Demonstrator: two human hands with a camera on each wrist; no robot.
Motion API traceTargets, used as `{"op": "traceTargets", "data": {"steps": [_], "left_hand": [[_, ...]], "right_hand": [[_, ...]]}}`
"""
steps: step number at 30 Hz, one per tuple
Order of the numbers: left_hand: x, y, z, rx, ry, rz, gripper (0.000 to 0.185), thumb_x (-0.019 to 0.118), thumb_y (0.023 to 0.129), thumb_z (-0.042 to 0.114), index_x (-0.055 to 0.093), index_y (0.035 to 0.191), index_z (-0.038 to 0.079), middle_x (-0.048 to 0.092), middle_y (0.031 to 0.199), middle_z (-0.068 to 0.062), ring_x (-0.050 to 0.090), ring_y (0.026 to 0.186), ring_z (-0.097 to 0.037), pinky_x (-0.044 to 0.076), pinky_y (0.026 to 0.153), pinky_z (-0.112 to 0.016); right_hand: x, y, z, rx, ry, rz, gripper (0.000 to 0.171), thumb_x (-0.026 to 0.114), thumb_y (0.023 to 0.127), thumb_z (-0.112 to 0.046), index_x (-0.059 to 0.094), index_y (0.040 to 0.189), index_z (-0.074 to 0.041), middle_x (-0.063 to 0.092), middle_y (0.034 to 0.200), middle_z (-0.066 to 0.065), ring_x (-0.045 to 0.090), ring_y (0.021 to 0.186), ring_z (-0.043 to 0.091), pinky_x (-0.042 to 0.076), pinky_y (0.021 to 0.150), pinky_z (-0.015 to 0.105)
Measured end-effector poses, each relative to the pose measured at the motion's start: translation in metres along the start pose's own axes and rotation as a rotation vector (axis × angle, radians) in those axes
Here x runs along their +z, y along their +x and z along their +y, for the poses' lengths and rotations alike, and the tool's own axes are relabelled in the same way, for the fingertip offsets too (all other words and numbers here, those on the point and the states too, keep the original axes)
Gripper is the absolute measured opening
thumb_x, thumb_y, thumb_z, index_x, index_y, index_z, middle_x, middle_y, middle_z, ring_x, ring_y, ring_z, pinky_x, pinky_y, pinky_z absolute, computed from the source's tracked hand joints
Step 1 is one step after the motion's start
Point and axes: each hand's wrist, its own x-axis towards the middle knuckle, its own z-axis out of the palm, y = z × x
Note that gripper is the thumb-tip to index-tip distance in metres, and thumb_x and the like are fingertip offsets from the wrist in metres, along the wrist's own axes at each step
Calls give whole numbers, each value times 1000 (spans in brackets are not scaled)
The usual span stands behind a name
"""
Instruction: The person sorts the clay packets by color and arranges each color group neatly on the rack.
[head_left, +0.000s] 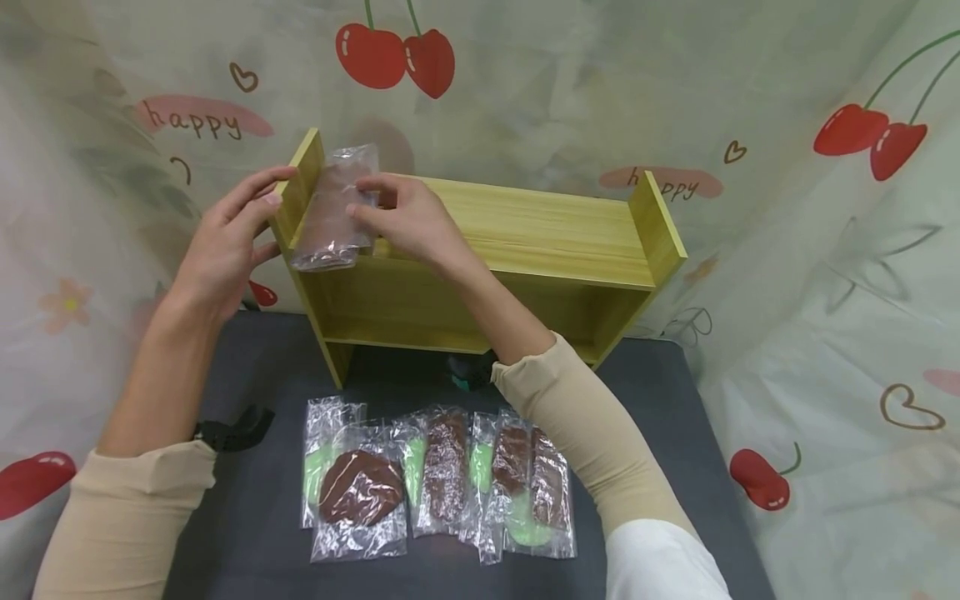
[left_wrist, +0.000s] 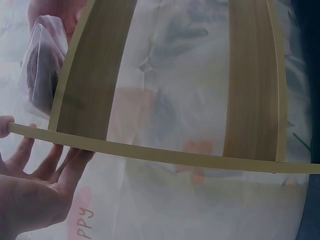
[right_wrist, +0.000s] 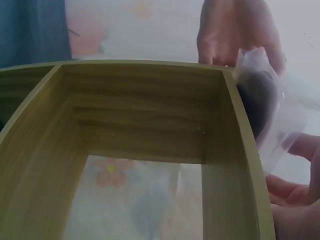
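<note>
A small wooden shelf (head_left: 480,225) stands at the back of the dark table. My left hand (head_left: 228,242) grips its left side panel from outside, with several fingers (left_wrist: 75,167) against the outer face in the left wrist view. On the top board, at the left end beside that panel, a clear plastic bag (head_left: 337,204) with something brown inside stands tilted. My right hand (head_left: 412,212) pinches the bag's right edge between thumb and fingers. The right wrist view shows the bag (right_wrist: 265,100) above the top board, with the left hand (right_wrist: 240,30) behind it.
Several clear bags with brown and green contents lie in a row in front of the shelf, among them one with a round brown piece (head_left: 360,487). The dark table (head_left: 660,467) extends around them. A patterned curtain (head_left: 525,92) hangs behind and at both sides.
</note>
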Motion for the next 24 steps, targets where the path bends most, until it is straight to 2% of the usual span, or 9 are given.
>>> {"op": "traceTargets", "data": {"steps": [3, 6, 12, 19, 24], "left_hand": [[0, 0, 0, -2, -1, 2, 40, 50, 105, 29, 51, 144, 21, 31, 155, -2, 30, 140, -23, 17, 114, -57], [0, 0, -1, -6, 0, 4, 40, 49, 105, 29, 51, 145, 21, 30, 156, -1, 29, 141, -23, 16, 114, -58], [1, 0, -1, -6, 4, 6, 40, 50, 105, 29, 51, 145, 21, 30, 156, -2, 28, 141, -24, 15, 115, -58], [1, 0, -1, -3, -8, 14, 40, 50, 105, 29, 52, 144, 21, 30, 154, -3, 30, 140, -24, 17, 115, -56], [1, 0, -1, -6, -2, 16, 40, 50, 105, 30, 52, 144, 21, 30, 154, -4, 29, 140, -24, 17, 115, -56]], "right_hand": [[0, 0, 0, -2, 6, -12, 37, 68, 95, -20, 63, 130, -10, 67, 109, 2, 63, 87, 15, 50, 65, 27], [-1, 0, 0, 10, -3, -20, 39, 69, 94, -17, 63, 131, -10, 66, 116, 3, 64, 90, 15, 51, 66, 27], [-1, -1, -2, 10, -161, 8, 46, 72, 91, -22, 59, 134, -14, 59, 132, 4, 60, 107, 12, 54, 69, 24], [-2, -6, -6, -8, -255, 40, 42, 73, 91, -27, 62, 129, -13, 61, 129, 4, 62, 110, 12, 54, 69, 22], [-5, -10, -2, -54, -259, 75, 41, 74, 91, -30, 65, 127, -12, 63, 128, 0, 64, 112, 12, 53, 74, 20]]}}
